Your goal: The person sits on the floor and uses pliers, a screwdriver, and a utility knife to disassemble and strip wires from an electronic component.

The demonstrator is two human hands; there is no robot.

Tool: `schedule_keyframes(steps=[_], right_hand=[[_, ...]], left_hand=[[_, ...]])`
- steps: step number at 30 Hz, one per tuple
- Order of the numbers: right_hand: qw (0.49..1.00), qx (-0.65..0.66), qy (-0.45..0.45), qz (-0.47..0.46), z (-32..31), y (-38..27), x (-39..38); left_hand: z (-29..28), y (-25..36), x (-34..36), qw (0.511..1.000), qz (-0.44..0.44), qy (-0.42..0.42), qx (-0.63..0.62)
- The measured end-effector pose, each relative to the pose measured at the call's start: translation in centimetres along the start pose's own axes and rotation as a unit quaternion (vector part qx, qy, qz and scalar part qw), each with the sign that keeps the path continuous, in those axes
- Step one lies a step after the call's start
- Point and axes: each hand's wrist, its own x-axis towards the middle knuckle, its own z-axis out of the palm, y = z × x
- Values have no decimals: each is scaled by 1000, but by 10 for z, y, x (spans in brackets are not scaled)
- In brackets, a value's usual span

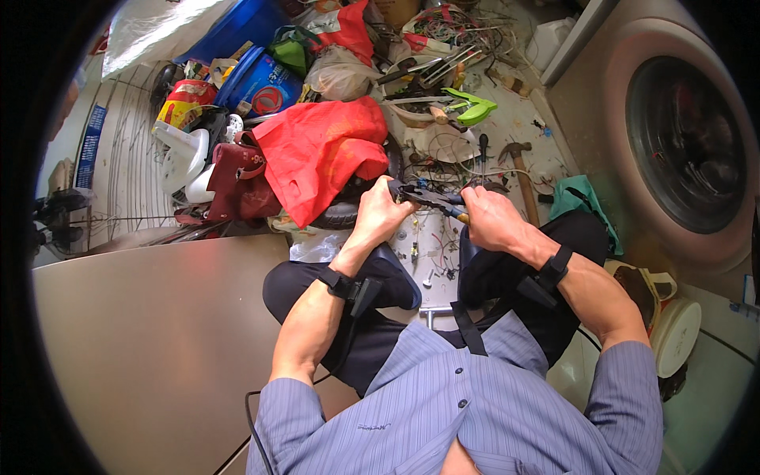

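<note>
In front of my knees, my right hand is closed round the handles of a pair of pliers with dark jaws and dark blue and yellow grips. The jaws point left, toward my left hand. That hand pinches a small dark piece between thumb and fingers, and the plier jaws meet it there. What the piece is, I cannot make out. Beyond the pliers lie a hammer with a wooden handle and a screwdriver. Screws and scraps are scattered on the floor below my hands.
A red plastic bag covers things at the left, beside a maroon bag and a blue bucket. Tangled wires and a bright green tool lie farther off. A washing machine stands right; a metallic panel lies left.
</note>
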Motion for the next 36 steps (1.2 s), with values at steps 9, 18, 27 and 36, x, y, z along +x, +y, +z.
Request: schedule_keyframes(steps=[9, 18, 27, 36], right_hand=[[999, 5, 37, -34, 4, 12, -8], [996, 17, 53, -72, 10, 22, -11], [982, -3, 91, -166, 11, 28, -16], [989, 22, 49, -136, 12, 26, -15]], left_hand=[[-11, 5, -6, 987, -41, -113, -103], [-12, 2, -9, 943, -59, -212, -248], [-30, 2, -15, 877, -56, -362, -311], [-21, -6, -8, 880, -55, -351, -316]])
